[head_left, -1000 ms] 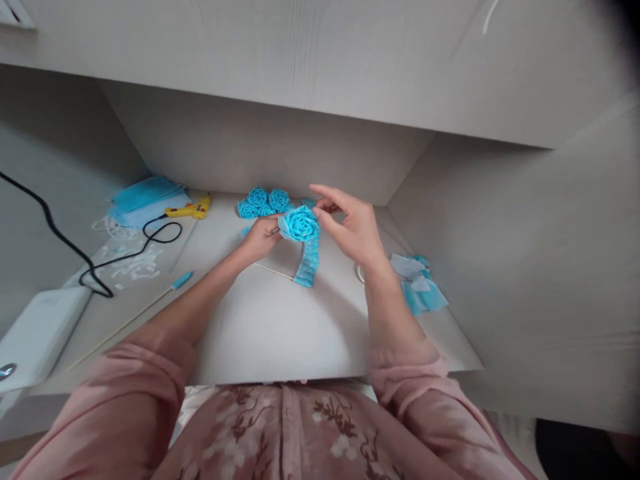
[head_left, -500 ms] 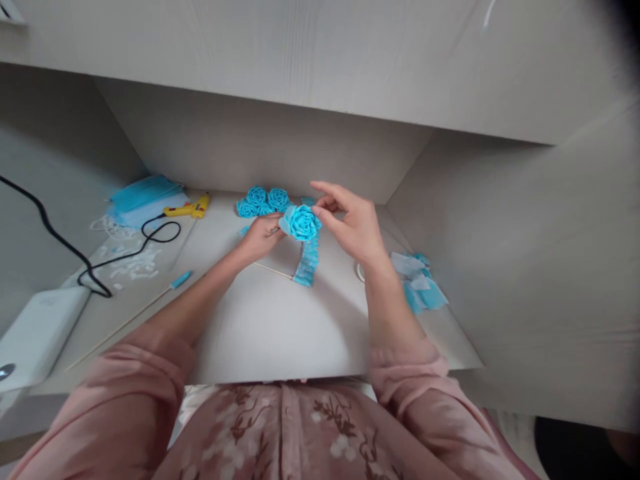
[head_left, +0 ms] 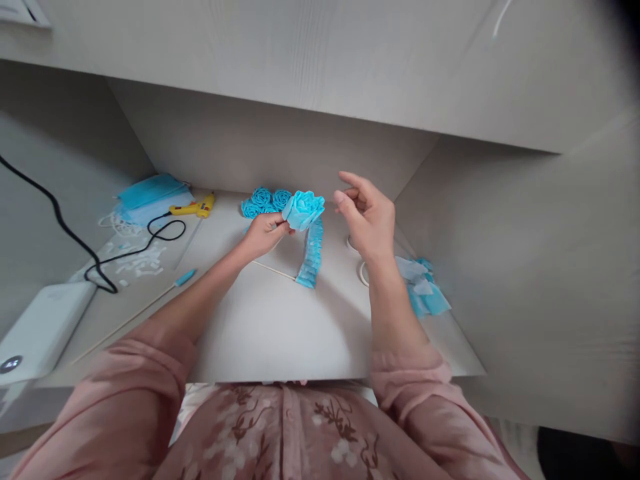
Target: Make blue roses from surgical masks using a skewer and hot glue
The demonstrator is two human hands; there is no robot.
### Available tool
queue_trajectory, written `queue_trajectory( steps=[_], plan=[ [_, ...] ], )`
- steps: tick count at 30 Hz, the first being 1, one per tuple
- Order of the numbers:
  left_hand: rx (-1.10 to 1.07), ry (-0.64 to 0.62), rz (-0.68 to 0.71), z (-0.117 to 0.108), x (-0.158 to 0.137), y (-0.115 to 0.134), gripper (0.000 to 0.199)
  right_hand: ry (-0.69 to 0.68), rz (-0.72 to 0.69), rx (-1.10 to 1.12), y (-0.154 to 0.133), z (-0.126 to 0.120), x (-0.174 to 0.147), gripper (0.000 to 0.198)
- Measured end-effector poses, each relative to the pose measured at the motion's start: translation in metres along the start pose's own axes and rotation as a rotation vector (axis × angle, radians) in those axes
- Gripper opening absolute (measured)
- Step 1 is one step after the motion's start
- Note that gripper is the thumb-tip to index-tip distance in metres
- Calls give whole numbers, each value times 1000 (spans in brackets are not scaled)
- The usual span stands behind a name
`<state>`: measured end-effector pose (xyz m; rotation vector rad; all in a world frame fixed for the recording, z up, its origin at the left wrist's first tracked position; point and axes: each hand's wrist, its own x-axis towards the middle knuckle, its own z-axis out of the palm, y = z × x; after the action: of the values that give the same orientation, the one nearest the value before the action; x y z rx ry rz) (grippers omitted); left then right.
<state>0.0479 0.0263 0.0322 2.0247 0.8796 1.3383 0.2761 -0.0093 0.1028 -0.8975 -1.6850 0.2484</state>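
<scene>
A blue rose-like fabric flower (head_left: 303, 210) is pinched at its base by my left hand (head_left: 267, 235), with the petals facing up and to the right. My right hand (head_left: 367, 213) is raised to the right of the flower, apart from it, with its index finger stretched out and nothing visible in it. Below the flower hangs or lies a pleated blue strip (head_left: 312, 257); where its upper end goes is hidden behind the flower. A thin wooden stick (head_left: 274, 270) reaches the strip's lower end. Behind my left hand sit several finished blue flowers (head_left: 261, 196).
At the left are a yellow glue gun (head_left: 200, 207) with a black cord, blue face masks (head_left: 153, 191), white scraps (head_left: 140, 260), a blue-tipped stick (head_left: 186, 277) and a white power bank (head_left: 45, 327). Blue and white fabric scraps (head_left: 429, 301) and tape rolls (head_left: 363, 272) are at the right.
My right hand has drawn away from the flower to the right. The flower has tilted in my left hand, so its side petals now show more.
</scene>
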Motion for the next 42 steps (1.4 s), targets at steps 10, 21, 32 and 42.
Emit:
queue_trajectory(
  steps=[10, 21, 32, 42],
  plan=[
    [-42, 179, 2, 0, 4, -6, 40, -48, 75, -12, -20, 1, -2, 28],
    [-23, 211, -59, -3, 3, -9, 29, -163, 157, -37, -21, 0, -2, 31],
    [-52, 215, 42, 1, 5, -9, 18, -254, 146, -152, -27, 0, -3, 39],
    [-12, 191, 66, 4, 4, -3, 23, -251, 170, -153, -23, 1, -3, 20]
  ],
)
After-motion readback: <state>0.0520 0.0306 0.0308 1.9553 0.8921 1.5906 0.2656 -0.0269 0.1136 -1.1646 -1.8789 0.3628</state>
